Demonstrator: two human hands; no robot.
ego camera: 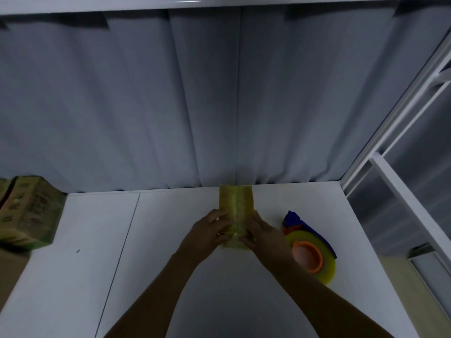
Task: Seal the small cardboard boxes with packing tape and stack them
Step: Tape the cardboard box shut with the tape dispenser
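A small cardboard box (236,203) lies on the white table (170,240), its top glossy with yellowish tape along the middle seam. My left hand (210,231) grips its near left side, fingers curled round the edge. My right hand (262,231) grips its near right side the same way. The box's near end is partly hidden by my fingers. To the right of my right wrist lies a tape dispenser (308,250) with a blue handle, an orange core and a yellowish tape roll.
A stack of printed cardboard boxes (29,213) stands at the table's left edge, above a brown carton (11,272). Grey curtain (219,106) hangs behind the table. A white metal frame (400,181) runs along the right side.
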